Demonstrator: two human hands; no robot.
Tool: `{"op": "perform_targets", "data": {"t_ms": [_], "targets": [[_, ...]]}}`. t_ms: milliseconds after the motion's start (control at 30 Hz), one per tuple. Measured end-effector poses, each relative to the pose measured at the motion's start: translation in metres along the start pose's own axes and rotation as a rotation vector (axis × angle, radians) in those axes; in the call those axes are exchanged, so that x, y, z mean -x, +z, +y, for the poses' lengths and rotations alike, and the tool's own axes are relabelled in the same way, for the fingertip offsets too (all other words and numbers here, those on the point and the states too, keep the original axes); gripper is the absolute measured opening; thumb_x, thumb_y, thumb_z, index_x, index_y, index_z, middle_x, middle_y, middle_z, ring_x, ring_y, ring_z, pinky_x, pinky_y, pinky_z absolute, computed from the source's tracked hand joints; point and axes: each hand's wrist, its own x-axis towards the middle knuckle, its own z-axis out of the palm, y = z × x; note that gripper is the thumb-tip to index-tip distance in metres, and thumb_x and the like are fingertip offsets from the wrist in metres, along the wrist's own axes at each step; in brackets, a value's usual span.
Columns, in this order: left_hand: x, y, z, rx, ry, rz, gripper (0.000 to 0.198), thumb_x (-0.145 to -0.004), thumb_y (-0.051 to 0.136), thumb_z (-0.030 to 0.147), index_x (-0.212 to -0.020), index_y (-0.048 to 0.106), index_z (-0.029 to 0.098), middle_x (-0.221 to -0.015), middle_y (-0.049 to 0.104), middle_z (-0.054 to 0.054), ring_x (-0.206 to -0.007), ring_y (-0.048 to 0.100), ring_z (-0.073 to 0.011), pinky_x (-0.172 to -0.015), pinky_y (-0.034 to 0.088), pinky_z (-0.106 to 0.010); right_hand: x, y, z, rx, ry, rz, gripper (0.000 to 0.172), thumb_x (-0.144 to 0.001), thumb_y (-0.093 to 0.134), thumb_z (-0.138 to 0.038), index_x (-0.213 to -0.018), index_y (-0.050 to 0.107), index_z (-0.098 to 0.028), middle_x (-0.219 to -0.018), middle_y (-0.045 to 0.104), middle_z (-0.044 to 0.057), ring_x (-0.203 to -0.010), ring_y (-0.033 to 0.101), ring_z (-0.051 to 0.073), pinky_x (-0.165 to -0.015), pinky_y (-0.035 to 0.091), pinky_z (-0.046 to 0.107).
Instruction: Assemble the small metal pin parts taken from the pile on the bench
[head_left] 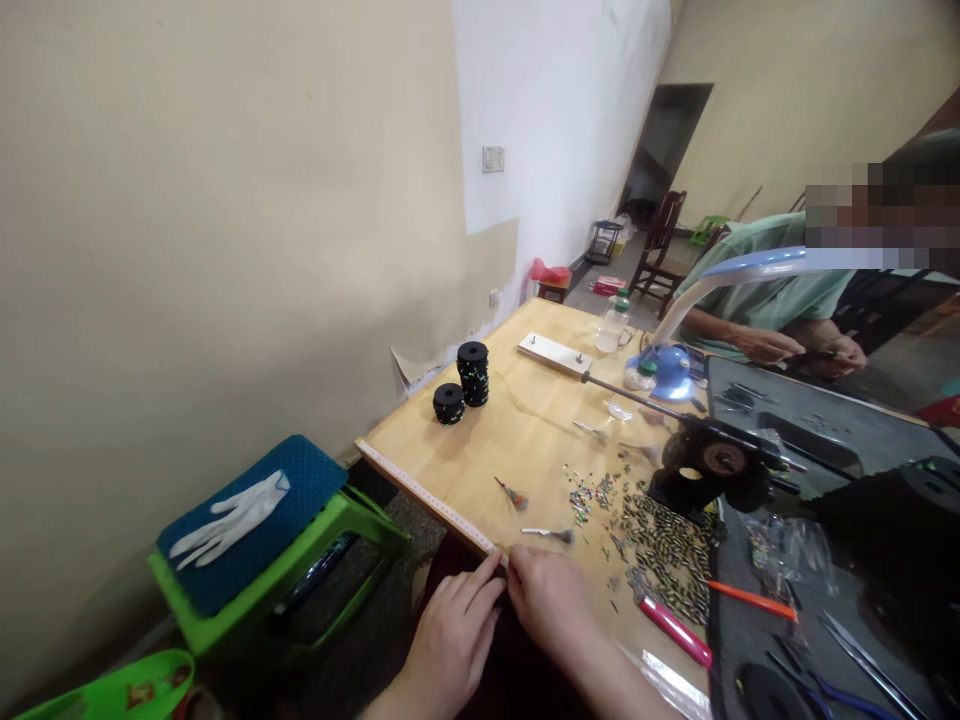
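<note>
My left hand [457, 625] is at the front edge of the wooden table [525, 430], its fingers pressed together. Right beside it, my right hand [551, 595] is closed, knuckles up, with its fingertips meeting those of the left. Whatever lies between the fingers is hidden. A white measuring tape [427, 497] runs along the table edge up to my fingertips. Just beyond the hands are a small white-stemmed piece with a grey tuft [551, 534] and an orange-and-grey tufted piece [513, 495]. Farther right lies a spread of small dark, gold-banded pieces [667, 550] beside tiny coloured bits [589, 495].
Black foam spools [473, 375] stand at the back left. A black clamp-like device [720, 460], a blue lamp [664, 370], a red-handled tool [675, 630] and tweezers [874, 660] occupy the right. A co-worker's hands [772, 345] work opposite. A glove [232, 520] lies on a green stool [217, 630].
</note>
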Motion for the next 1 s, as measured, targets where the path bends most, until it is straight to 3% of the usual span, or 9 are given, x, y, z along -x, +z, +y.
{"op": "perform_targets", "data": {"t_ms": [367,567,767,1000], "targets": [[-0.001,0.009,-0.008,-0.095,-0.004,-0.037,0.049,-0.086,0.043,0.010,-0.134,0.044,0.015,-0.131,0.058,-0.012,-0.089,0.064,-0.0219,-0.073,0.052,-0.035,0.001,-0.007,-0.001,-0.076,0.054,-0.019,0.017,-0.085,0.049,-0.015,-0.079,0.064,-0.018,-0.076,0.074,0.008,-0.066,0.068,0.021,-0.053,0.035,0.026],[-0.005,0.012,-0.007,-0.276,0.039,-0.063,0.045,-0.085,0.042,0.005,-0.128,0.053,0.014,-0.127,0.061,-0.012,-0.070,0.063,-0.0198,-0.063,0.048,-0.034,0.015,-0.011,0.016,-0.372,0.174,-0.067,0.013,-0.079,0.055,-0.016,-0.074,0.066,-0.020,-0.065,0.070,0.002,-0.058,0.062,0.016,-0.052,0.035,0.022],[-0.005,0.017,-0.003,-0.407,0.074,-0.095,0.044,-0.083,0.041,0.001,-0.123,0.059,0.012,-0.126,0.062,-0.013,-0.063,0.062,-0.0193,-0.061,0.046,-0.034,0.037,-0.003,0.037,-0.596,0.253,-0.050,0.013,-0.076,0.053,-0.012,-0.068,0.062,-0.018,-0.055,0.062,-0.002,-0.050,0.053,0.012,-0.047,0.031,0.019],[-0.005,0.016,-0.001,-0.502,0.061,-0.216,0.050,-0.082,0.041,-0.001,-0.127,0.055,0.012,-0.131,0.057,-0.015,-0.064,0.061,-0.0174,-0.063,0.046,-0.034,0.040,-0.001,0.040,-0.559,0.277,-0.055,0.013,-0.078,0.050,-0.016,-0.068,0.058,-0.018,-0.058,0.062,-0.001,-0.054,0.053,0.013,-0.050,0.030,0.020]]}}
